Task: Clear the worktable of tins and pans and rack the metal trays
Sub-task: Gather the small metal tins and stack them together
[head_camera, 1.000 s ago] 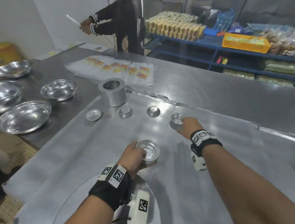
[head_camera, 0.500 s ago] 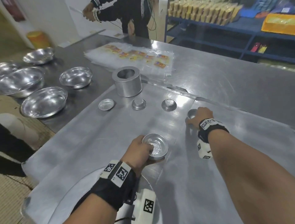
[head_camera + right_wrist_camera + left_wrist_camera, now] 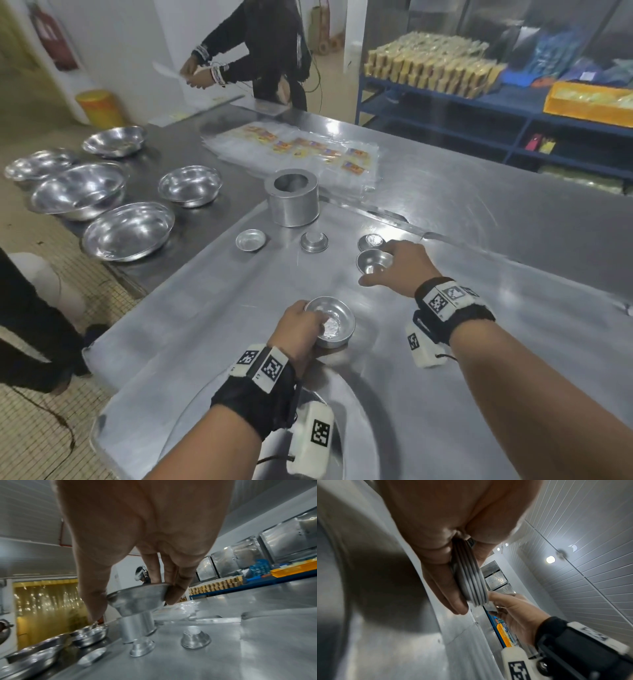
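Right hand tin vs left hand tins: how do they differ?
The right hand pinches a single tin by its rim, lifted off the worktable. The left hand grips a nested stack of tins; the left wrist view shows several rims. The single tin looks smaller than the stack. Both are round, shiny metal, open side up.

bare metal sheet (image 3: 239, 308) near the hands, three small tins (image 3: 313, 242) and tall can (image 3: 292, 202) beyond
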`<state>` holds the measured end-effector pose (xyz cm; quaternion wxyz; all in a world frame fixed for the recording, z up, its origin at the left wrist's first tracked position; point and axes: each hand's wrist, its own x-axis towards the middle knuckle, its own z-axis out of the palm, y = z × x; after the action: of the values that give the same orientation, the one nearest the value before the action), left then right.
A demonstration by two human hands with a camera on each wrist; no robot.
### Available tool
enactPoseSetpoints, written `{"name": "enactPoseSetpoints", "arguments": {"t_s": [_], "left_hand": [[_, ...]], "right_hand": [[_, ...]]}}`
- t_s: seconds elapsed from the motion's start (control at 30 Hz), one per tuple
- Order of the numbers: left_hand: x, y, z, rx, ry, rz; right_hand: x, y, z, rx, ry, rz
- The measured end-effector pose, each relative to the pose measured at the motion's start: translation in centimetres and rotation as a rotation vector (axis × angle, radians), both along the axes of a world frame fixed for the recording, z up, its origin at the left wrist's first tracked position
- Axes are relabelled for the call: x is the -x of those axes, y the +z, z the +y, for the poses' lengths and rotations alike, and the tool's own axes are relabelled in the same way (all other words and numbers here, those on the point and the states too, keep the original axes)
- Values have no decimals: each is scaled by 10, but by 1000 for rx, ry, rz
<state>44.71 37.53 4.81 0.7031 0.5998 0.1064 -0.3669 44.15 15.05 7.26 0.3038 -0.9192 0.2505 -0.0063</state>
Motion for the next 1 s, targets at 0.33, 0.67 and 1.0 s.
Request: {"name": "enactPoseSetpoints", "arguments": {"t_s": [0.33,0.67,1.0], "left_hand": [[-22,31,43,11,-116,-66],[-43,35,74,-3,-161,-109],[-63,29,85,-15,-193,-134]], "right_hand": [[38,57,113,36,127,-63],[32,62,184,56,224,-102],[7,44,177,-12,314,-24]]}}
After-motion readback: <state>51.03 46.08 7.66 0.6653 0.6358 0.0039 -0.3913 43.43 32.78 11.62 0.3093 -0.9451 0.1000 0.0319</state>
